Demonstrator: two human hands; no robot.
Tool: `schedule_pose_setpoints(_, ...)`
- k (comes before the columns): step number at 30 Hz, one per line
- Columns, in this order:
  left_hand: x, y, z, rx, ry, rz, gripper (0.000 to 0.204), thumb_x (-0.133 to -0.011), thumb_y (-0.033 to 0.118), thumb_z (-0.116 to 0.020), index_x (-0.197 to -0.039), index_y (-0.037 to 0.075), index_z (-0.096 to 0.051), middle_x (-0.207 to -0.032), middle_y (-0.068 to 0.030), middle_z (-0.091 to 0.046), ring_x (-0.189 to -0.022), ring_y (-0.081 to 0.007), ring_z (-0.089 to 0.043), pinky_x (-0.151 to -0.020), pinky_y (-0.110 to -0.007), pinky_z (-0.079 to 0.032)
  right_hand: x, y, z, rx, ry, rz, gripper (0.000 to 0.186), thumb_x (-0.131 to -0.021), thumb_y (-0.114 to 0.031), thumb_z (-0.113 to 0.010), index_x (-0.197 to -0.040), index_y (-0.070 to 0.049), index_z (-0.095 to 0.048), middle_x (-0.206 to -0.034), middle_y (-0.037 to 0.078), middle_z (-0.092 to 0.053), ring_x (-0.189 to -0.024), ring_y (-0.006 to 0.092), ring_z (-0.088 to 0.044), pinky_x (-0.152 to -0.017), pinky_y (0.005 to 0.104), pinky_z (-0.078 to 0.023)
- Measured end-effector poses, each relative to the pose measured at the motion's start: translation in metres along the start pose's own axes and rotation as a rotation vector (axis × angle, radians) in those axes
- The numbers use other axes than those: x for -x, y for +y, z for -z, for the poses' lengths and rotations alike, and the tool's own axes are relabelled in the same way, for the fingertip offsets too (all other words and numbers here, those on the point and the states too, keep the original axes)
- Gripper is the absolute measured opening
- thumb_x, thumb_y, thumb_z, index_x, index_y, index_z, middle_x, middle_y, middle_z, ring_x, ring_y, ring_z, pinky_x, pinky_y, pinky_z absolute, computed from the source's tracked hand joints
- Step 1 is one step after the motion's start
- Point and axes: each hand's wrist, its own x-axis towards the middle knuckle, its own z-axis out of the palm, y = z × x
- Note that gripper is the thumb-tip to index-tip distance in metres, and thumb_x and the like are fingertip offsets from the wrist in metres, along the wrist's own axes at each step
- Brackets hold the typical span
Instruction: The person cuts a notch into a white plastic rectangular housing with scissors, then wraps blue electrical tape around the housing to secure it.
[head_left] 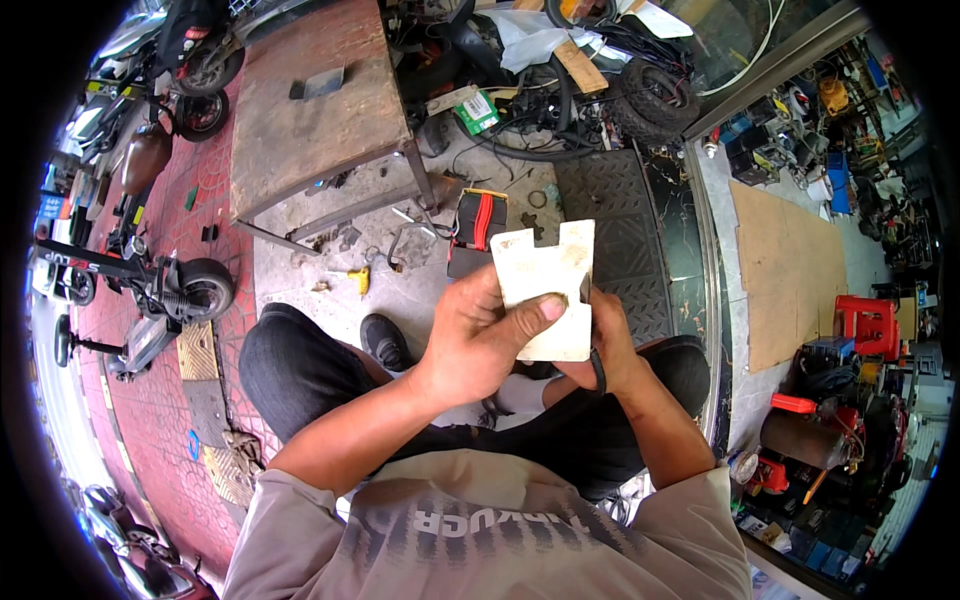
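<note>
Two hands are held out above the lap, with a thin cream plate (pixel 548 275), notched along its far edge, raised between them. The plate is pinched by the left hand (pixel 465 335), whose thumb is laid flat across its face; the right hand (pixel 608 335) is set at the plate's right edge, mostly behind it, and whether it is closed on anything cannot be told. If the thumb's pressure were eased while the other side is poorly supported, the plate could be tipped or dropped toward the dark shoe (pixel 385 343) below. If it is stiff and brittle, as may be the case, a narrow prong beside the notch could be snapped by a sideways push. Farther out, a black block with a red strap (pixel 482 222) and a yellow tool (pixel 358 280) are left loose on the ground, where they could be knocked by a shifted foot. A worn wooden desk (pixel 315 110) is placed beyond. The left hand's fingers and the plate's back are hidden, a dark part at its right edge is hard to identify, and the block's near right corner is covered. The distant clutter around a tyre (pixel 655 100) is too tangled to be sorted.
</note>
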Motion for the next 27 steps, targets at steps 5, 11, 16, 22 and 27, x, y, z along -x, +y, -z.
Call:
schedule_pose_setpoints(5, 0.001, -0.004, -0.001, 0.024, 0.002, -0.02, 0.03, -0.106, 0.008, -0.068, -0.135, 0.0, -0.065, -0.118, -0.0061, -0.076, -0.106, -0.0121, -0.07, -0.093, -0.03, -0.058, 0.001, 0.002, 0.0, 0.0, 0.014, 0.001, 0.049, -0.081, -0.016, -0.085, -0.122, 0.004, -0.065, -0.101, 0.019, -0.079, -0.097, 0.0302, -0.08, -0.084, 0.0382, -0.06)
schedule_pose_setpoints(11, 0.001, -0.004, 0.0, 0.04, 0.009, -0.012, 0.03, -0.106, 0.009, -0.068, -0.135, 0.0, -0.065, -0.119, -0.0069, -0.076, -0.106, -0.0137, -0.071, -0.092, -0.03, -0.059, 0.001, 0.002, 0.003, -0.022, -0.003, -0.053, 0.047, -0.079, -0.016, -0.086, -0.116, 0.004, -0.064, -0.098, 0.019, -0.077, -0.094, 0.0295, -0.08, -0.081, 0.0369, -0.059)
schedule_pose_setpoints(16, -0.01, 0.001, 0.009, 0.263, 0.078, 0.023, 0.031, -0.105, 0.01, -0.07, -0.133, 0.0, -0.066, -0.119, -0.0096, -0.076, -0.107, -0.018, -0.073, -0.094, -0.034, -0.06, -0.004, 0.006, 0.015, -0.057, -0.085, -0.126, 0.046, -0.08, -0.015, -0.088, -0.113, 0.003, -0.062, -0.099, 0.014, -0.075, -0.095, 0.0231, -0.075, -0.087, 0.0356, -0.056)
schedule_pose_setpoints(22, -0.014, 0.005, 0.023, 0.384, 0.097, 0.18, 0.038, -0.097, 0.009, -0.074, -0.133, 0.002, -0.067, -0.12, -0.0103, -0.076, -0.107, -0.0213, -0.074, -0.096, -0.038, -0.06, -0.001, -0.001, 0.028, -0.592, 0.306, -0.364, 0.044, -0.08, -0.008, -0.086, -0.117, -0.002, -0.063, -0.102, 0.012, -0.072, -0.098, 0.0192, -0.07, -0.088, 0.033, -0.056)
schedule_pose_setpoints(27, -0.012, -0.002, 0.021, 0.415, 0.021, 0.324, 0.041, -0.096, 0.008, -0.073, -0.136, -0.001, -0.066, -0.122, -0.0133, -0.076, -0.111, -0.0234, -0.074, -0.099, -0.04, -0.06, -0.012, -0.012, 0.016, -0.728, 0.249, -0.258, 0.041, -0.081, -0.014, -0.086, -0.114, 0.0, -0.066, -0.101, 0.009, -0.071, -0.095, 0.0175, -0.067, -0.084, 0.0338, -0.053)
